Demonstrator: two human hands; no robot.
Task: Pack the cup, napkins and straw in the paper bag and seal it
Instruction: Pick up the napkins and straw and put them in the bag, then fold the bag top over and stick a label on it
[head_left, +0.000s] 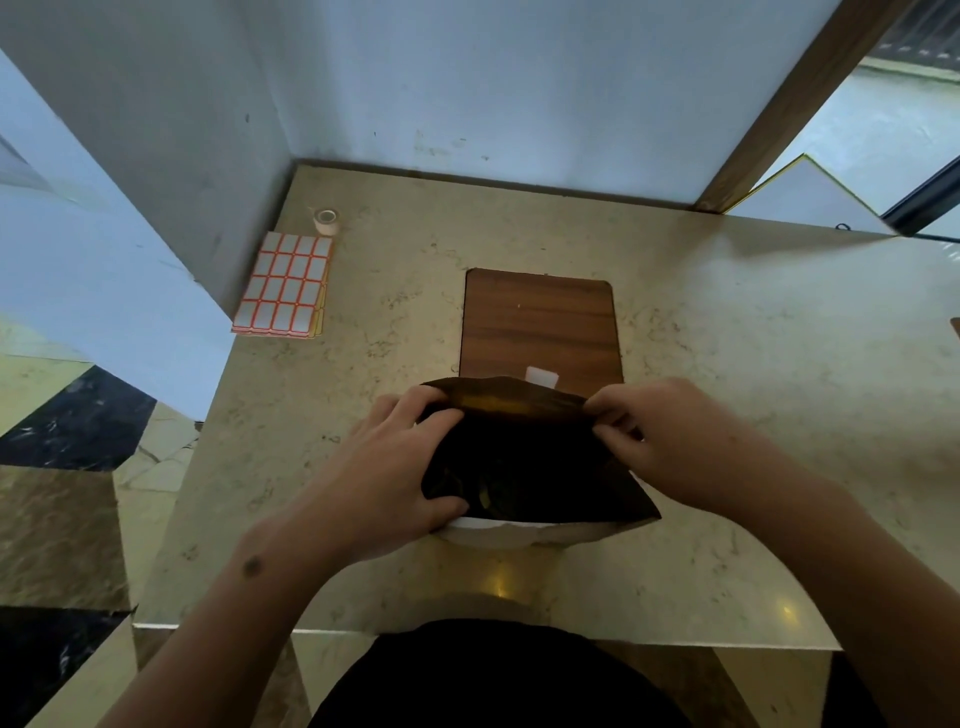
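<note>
Paper bag (524, 467): dark brown, on bench (727, 322) at near-centre, top edge folded over. White rim (483, 532) shows under bag at 6 o'clock; what it belongs to, cannot tell. Left hand (384, 467): grasping bag's left side, thumb on front. Right hand (654, 431): pinching folded top at right corner. Wooden board (540, 322) at 12 o'clock, touching bag; small white label (542, 376) on it. Sticker sheet (285, 286) at 10 o'clock, well apart; tape roll (326, 220) just beyond.
</note>
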